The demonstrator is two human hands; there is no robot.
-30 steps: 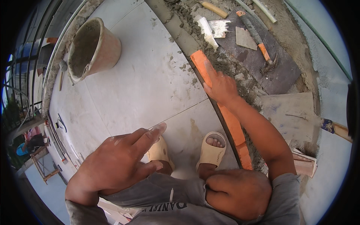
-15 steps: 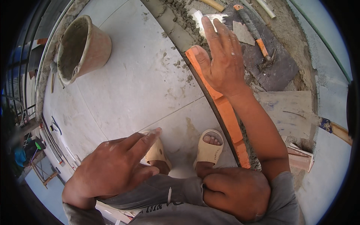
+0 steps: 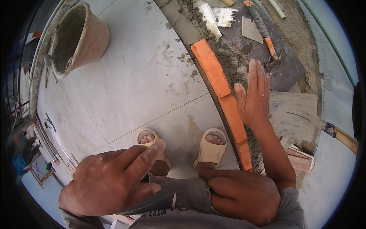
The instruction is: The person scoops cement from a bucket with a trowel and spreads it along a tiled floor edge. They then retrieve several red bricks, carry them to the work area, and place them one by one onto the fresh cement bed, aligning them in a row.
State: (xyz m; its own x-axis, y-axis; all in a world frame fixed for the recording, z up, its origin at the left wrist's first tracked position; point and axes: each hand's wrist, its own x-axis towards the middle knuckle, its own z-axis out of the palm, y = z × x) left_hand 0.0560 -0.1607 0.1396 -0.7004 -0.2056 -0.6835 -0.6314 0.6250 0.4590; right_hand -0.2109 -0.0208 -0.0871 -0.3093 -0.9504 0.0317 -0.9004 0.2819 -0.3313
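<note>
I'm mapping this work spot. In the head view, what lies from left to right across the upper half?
Bucket → pale floor tile → orange bricks → right hand → orange-handled tool → grey board.

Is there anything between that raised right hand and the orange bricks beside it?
Nothing visible. The right hand is open just right of the orange bricks, with only mortar-strewn ground between them.

Single head view, looking steeply down, close over knees, feet, tiled floor [image 3: 126,76].
</note>
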